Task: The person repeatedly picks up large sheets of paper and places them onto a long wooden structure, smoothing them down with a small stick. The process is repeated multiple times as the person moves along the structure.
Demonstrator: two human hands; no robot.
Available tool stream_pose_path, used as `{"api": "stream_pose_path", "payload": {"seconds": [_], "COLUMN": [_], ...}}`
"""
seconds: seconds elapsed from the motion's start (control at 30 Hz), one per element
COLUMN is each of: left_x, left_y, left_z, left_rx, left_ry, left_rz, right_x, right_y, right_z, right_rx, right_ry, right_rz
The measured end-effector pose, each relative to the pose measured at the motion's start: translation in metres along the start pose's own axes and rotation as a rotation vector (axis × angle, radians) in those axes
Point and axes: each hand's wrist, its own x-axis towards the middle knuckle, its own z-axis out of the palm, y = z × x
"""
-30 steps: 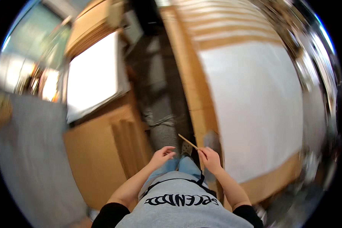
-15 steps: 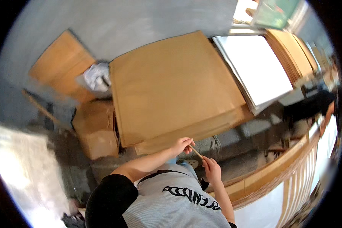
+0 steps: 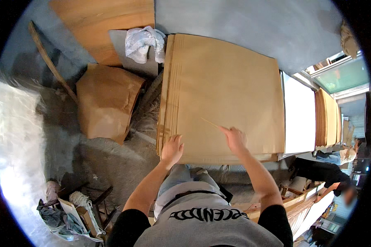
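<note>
In front of me lies a broad stack of brown cardboard sheets, its layered edges showing along the left side. My right hand is over the near part of the top sheet, closed on a thin, light-coloured stick. The stick's free end points away to the left across the cardboard. At the stack's near left corner is my left hand, fingers stretched out and nothing in them. It seems to touch the sheet edges.
White sheets and another brown stack stand to the right. A folded brown paper piece, a white cloth and a wooden pole are at left. A co-worker bends at far right.
My view has swung left. Both hands, which were together on the stick near my body, have parted and reached forward over the cardboard. My left hand let go; the right keeps the stick.
</note>
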Motion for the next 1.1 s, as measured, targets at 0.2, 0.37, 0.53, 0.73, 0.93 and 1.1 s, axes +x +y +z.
{"api": "stream_pose_path", "payload": {"seconds": [0.2,0.37,0.53,0.73,0.93,1.1], "left_x": [-0.006,-0.014,-0.019,-0.020,-0.019,-0.019], "left_y": [-0.036,-0.044,-0.055,-0.064,-0.062,-0.065], "left_z": [-0.011,-0.005,-0.002,0.005,0.007,0.006], "left_rx": [0.025,-0.080,-0.235,-0.235,-0.209,-0.156], "left_ry": [-0.027,-0.037,0.002,0.006,-0.035,-0.089], "left_rz": [0.016,0.005,-0.059,0.017,0.031,0.073], "right_x": [0.161,0.190,0.191,0.192,0.222,0.226], "right_y": [-0.098,-0.070,-0.091,-0.090,-0.086,-0.087], "right_z": [-0.017,0.019,-0.014,-0.006,-0.002,-0.004], "right_rx": [-0.220,-0.237,-0.280,-0.176,-0.109,-0.111], "right_ry": [0.078,0.098,-0.039,0.091,-0.069,0.088], "right_rz": [-0.133,-0.195,-0.087,-0.161,0.154,-0.055]}}
